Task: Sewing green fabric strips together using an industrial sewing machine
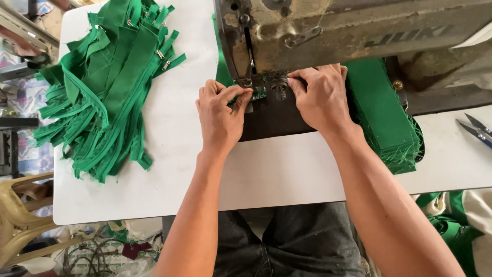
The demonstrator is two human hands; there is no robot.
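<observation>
Both hands are working at the needle of the worn sewing machine (353,31), near the far edge of the white desk (169,169). The left hand (220,115) is pinching a small green fabric piece (259,92) between thumb and fingertips, its grip closed on the cloth just left of the presser foot (277,87). The right hand (320,97) is pressing down flat beside the foot, fingers together; what it is holding cannot be told. A stack of green strips (384,118) is lying under the right wrist, toward the right edge. A heap of green zippers (110,87) is sitting at the far left corner, scissors (476,131) at the right edge.
</observation>
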